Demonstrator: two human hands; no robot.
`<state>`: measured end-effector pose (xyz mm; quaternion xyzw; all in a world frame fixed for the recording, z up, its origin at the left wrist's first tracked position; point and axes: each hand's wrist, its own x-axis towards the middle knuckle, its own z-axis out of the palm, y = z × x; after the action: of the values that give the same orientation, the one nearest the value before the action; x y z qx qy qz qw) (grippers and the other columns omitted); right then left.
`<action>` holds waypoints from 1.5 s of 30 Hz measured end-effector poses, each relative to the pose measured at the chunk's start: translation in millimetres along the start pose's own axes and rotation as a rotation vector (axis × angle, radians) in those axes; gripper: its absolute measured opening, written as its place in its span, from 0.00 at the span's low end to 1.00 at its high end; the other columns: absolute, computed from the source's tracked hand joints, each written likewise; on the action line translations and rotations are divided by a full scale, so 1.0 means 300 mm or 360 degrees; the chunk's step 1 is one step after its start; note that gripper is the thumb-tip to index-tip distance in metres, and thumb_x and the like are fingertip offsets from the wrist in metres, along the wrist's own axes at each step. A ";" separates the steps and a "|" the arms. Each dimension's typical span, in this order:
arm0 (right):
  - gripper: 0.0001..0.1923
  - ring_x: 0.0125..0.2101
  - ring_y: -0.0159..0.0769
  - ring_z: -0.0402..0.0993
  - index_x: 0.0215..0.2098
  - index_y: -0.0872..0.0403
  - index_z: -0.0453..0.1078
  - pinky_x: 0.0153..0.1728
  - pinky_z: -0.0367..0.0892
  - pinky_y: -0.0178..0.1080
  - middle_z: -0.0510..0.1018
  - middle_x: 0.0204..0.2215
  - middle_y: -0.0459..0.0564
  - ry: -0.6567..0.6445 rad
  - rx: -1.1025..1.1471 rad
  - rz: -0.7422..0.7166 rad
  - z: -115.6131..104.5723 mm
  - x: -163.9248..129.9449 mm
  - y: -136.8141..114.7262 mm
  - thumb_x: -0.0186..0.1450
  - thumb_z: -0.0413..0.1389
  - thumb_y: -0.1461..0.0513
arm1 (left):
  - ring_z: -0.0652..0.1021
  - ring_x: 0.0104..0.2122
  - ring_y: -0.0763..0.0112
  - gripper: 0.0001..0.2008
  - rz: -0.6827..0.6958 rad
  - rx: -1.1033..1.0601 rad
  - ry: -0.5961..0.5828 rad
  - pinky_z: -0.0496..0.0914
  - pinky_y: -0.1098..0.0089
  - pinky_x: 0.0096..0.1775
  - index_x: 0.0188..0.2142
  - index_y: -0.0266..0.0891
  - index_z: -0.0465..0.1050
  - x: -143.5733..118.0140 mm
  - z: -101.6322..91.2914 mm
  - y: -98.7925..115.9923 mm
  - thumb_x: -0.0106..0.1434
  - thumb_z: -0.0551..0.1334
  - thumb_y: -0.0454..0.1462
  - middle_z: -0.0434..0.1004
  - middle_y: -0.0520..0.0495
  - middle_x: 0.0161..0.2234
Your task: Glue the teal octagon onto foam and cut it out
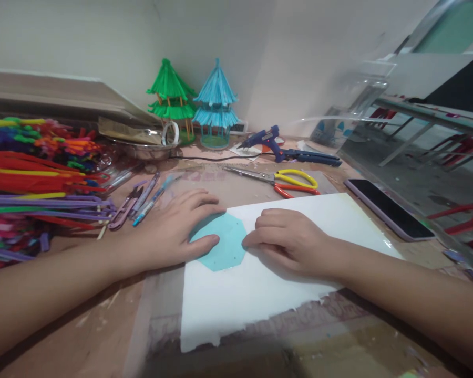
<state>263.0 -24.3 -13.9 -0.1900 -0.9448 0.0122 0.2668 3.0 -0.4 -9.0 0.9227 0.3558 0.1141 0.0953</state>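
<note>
Left hand (181, 226): open, palm down, fingers stretched toward the far side, thumb apart from them; thumb and fingers lie over the left part of the blue octagon.
Right hand (291, 239): fingers curled in, a fingertip at the octagon's right edge; whether it pinches anything I cannot tell.
Blue octagon (230, 244): a flat, pale blue piece between the two hands (a few small dark dots mark it), lying over the left part of the white sheet.
White sheet (224, 302): flat on the table (82, 325), its near edge ragged; the right hand and wrist are over it.
Scissors (271, 178): just beyond the sheet, blades pointing left, one handle yellow, the other red.
Left of the hands: a pink cutter (126, 207) and a light blue pen (153, 201), then heaped, many-coloured fuzzy stems (31, 178).
Right of the hands: a phone (388, 209), dark screen up, by the sheet's far right corner.
Far side: a metal bowl (150, 151), a green tiered-roof model (169, 89), a blue tiered-roof model (216, 92) and, right of them, a blue glue gun (266, 139).
</note>
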 end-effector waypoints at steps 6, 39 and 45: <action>0.12 0.25 0.33 0.66 0.36 0.55 0.73 0.27 0.59 0.35 0.73 0.23 0.47 0.0021 -0.0009 -0.0007 0.003 0.000 -0.002 0.69 0.48 0.70 | 0.67 0.62 0.45 0.29 -0.0041 0.0082 0.0118 0.61 0.44 0.62 0.58 0.34 0.69 -0.002 0.002 0.006 0.63 0.56 0.50 0.70 0.33 0.60; 0.14 0.30 0.34 0.75 0.45 0.55 0.75 0.33 0.67 0.35 0.81 0.31 0.51 -0.0211 0.0021 0.0169 -0.106 0.023 -0.025 0.70 0.48 0.68 | 0.58 0.67 0.41 0.27 0.0049 0.0053 -0.0071 0.55 0.36 0.64 0.63 0.44 0.66 -0.002 0.010 -0.014 0.68 0.54 0.48 0.61 0.36 0.66; 0.09 0.28 0.37 0.76 0.33 0.52 0.74 0.27 0.65 0.36 0.81 0.28 0.48 -0.0164 -0.0255 0.0984 -0.231 0.054 0.077 0.67 0.52 0.60 | 0.61 0.66 0.39 0.26 0.0052 0.0072 -0.0038 0.58 0.35 0.62 0.63 0.45 0.66 -0.009 0.012 -0.017 0.68 0.55 0.47 0.63 0.36 0.66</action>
<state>293.7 -2.4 50.7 -0.4876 -0.8524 0.0279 0.1866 -1.2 1.2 -14.2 0.9316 0.3420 0.0965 0.0767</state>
